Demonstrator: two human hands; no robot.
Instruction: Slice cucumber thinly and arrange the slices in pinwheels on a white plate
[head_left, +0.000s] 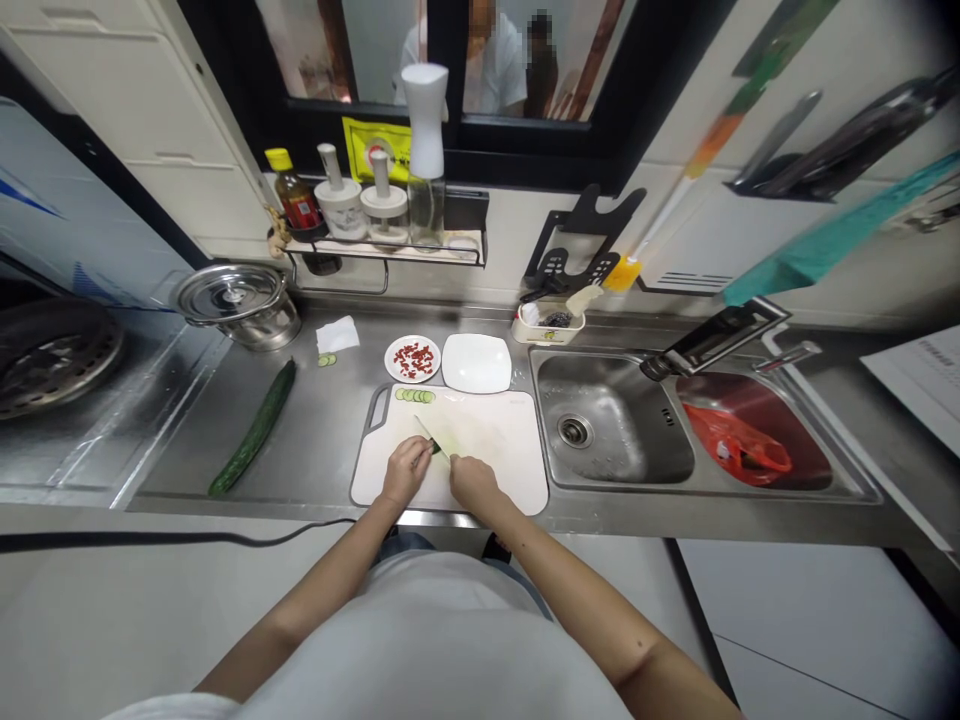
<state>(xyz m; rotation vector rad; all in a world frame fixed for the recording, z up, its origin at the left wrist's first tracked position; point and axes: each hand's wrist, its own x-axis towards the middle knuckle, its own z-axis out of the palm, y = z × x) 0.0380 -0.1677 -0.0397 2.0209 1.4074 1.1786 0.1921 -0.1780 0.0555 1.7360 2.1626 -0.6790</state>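
My right hand is wrapped round the handle end of a knife, whose blade points up and left over the white cutting board. Beside the blade, the bent fingers of my left hand are pressed on a small dark green piece of cucumber, partly hidden by the fingers and knife. A row of thin cucumber slices lies along the board's top left edge. Just beyond the board are a white plate of red pieces and a bare white plate.
A whole cucumber lies on the steel counter at left, near a lidded pot and a paper. At right is a double sink with a red bag. Bottles stand on a wall rack. A person shows in the window.
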